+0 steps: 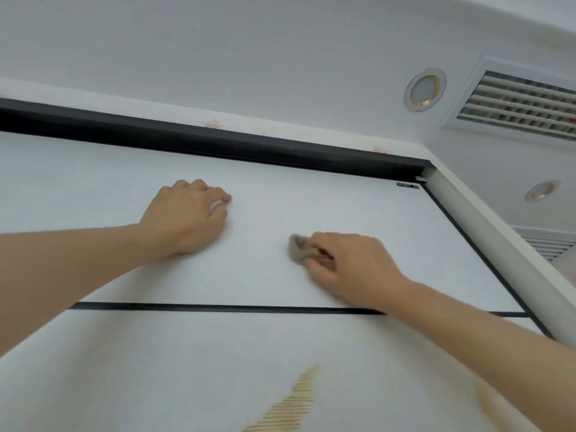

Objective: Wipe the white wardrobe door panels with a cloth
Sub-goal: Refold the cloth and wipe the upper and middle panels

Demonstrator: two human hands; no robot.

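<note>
The white wardrobe door's top panel [93,188] fills the middle of the view, seen from below. A thin black strip [218,308] divides it from the lower panel [156,369], which carries a gold leaf pattern. My right hand [352,266] grips a small bunched beige cloth [300,249] and presses it against the top panel, right of centre. My left hand [187,216] rests against the same panel to the left, its fingers curled under and holding nothing.
A black top rail [218,141] runs above the door. A white frame post [486,232] borders the door on the right. The ceiling holds two round downlights [424,89] and an air vent [523,104].
</note>
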